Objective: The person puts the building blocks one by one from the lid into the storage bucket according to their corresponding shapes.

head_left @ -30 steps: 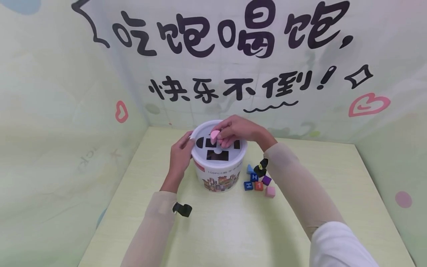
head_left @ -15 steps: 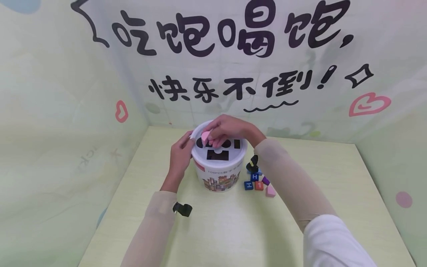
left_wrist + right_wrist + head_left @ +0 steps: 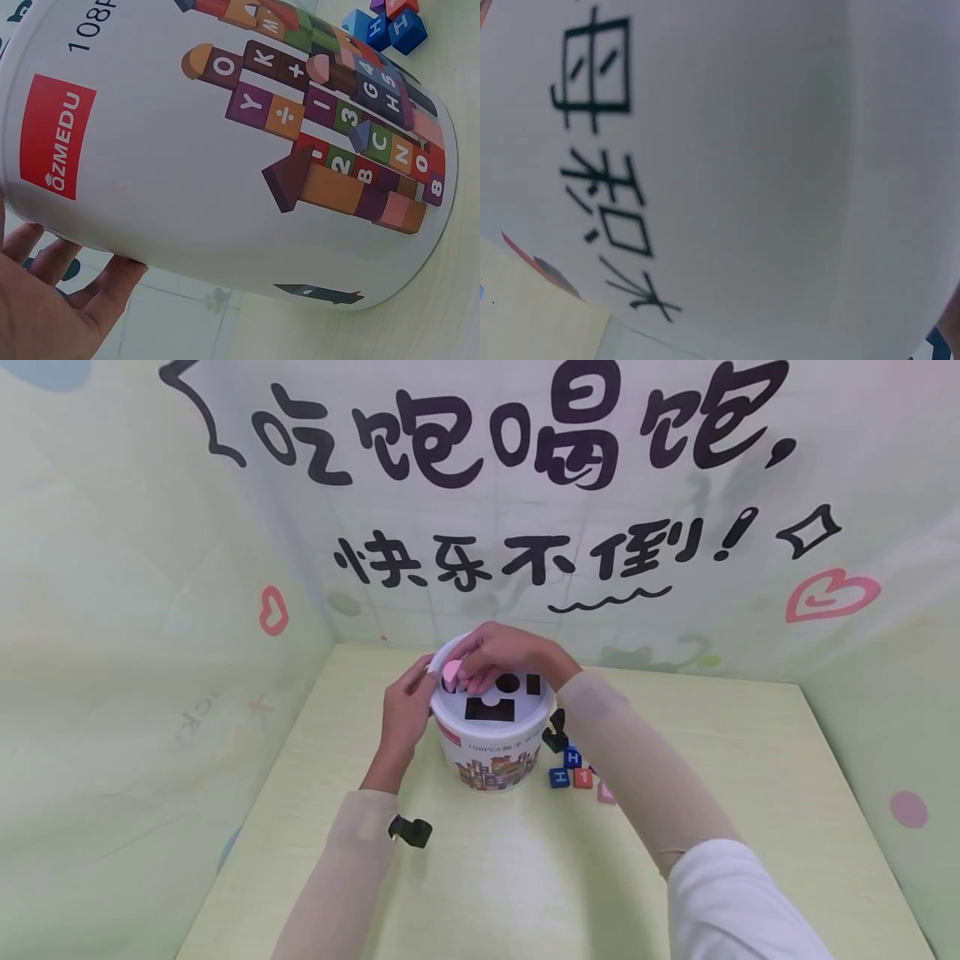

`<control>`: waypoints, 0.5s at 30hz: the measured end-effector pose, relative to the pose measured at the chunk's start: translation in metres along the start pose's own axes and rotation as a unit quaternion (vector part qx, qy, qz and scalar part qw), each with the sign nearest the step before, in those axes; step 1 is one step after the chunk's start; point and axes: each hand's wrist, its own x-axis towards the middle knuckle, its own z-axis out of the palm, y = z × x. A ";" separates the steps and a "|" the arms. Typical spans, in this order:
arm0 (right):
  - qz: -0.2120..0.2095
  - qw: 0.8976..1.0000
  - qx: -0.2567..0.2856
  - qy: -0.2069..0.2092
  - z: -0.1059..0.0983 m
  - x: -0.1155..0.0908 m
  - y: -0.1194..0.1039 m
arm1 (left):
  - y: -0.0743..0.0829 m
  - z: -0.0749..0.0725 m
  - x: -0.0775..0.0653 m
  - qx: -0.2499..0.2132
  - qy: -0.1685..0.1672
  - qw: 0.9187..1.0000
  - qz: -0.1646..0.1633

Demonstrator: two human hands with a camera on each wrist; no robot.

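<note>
A white lidded block bucket stands on the table, with dark shaped cutouts in its lid. My right hand pinches a pink block with a curved side, low over the half-round slot at the lid's left; part of that slot is hidden under the block. My left hand holds the bucket's left side near the rim. In the left wrist view, the fingers of my left hand lie against the printed wall. The right wrist view is filled by the bucket's wall, and no block shows there.
To the bucket's right lie several small blocks: blue letter blocks, an orange-red number block and a pink block, partly behind my right forearm. A printed cloth wall stands close behind the bucket.
My right hand has moved left across the lid with the pink block, from near the middle slots to the half-round slot, and a little lower. My left hand has stayed on the bucket.
</note>
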 end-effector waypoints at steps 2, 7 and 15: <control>-0.002 1.000 -0.007 -0.005 0.001 0.001 -0.001 | 0.000 0.000 0.000 -0.003 0.000 1.000 -0.001; -0.004 1.000 -0.018 -0.012 0.003 0.004 -0.002 | -0.001 -0.001 0.000 -0.004 0.003 1.000 -0.002; 0.008 1.000 -0.024 -0.004 0.005 0.008 -0.004 | -0.002 0.000 0.001 -0.001 0.004 1.000 -0.002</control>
